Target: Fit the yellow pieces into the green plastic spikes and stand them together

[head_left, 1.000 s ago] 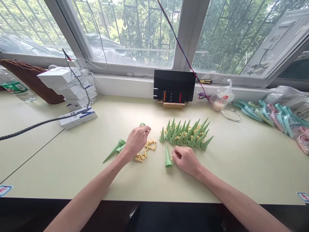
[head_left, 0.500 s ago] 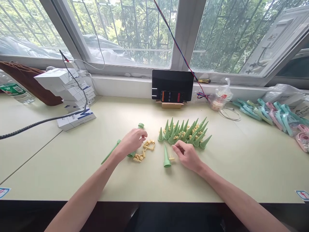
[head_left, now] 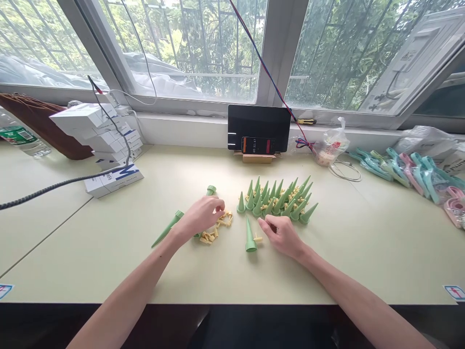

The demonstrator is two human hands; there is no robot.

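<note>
My left hand [head_left: 204, 214] hangs over the left part of the table with its fingers curled down, right beside a small heap of yellow plastic valves [head_left: 225, 219]. Whether its fingertips hold one is hidden. Partly under that hand lie green cone spikes, one with its ribbed end [head_left: 211, 189] showing beyond it and another spike [head_left: 167, 229] to its left. My right hand [head_left: 282, 233] is closed, thumb against bent fingers; anything inside is hidden. Just left of it lies a single green spike [head_left: 250, 237] with a yellow valve sticking out of its side.
Several green spikes [head_left: 278, 201] with yellow valves are grouped beyond my right hand. A phone [head_left: 257, 145] showing a timer leans on a black screen [head_left: 259, 121]. White boxes [head_left: 114, 180] are stacked at left; bagged pastel items [head_left: 417, 169] lie at right.
My left hand has moved slightly right and toward the yellow valves, uncovering more of the spike at its left. My right hand has barely moved.
</note>
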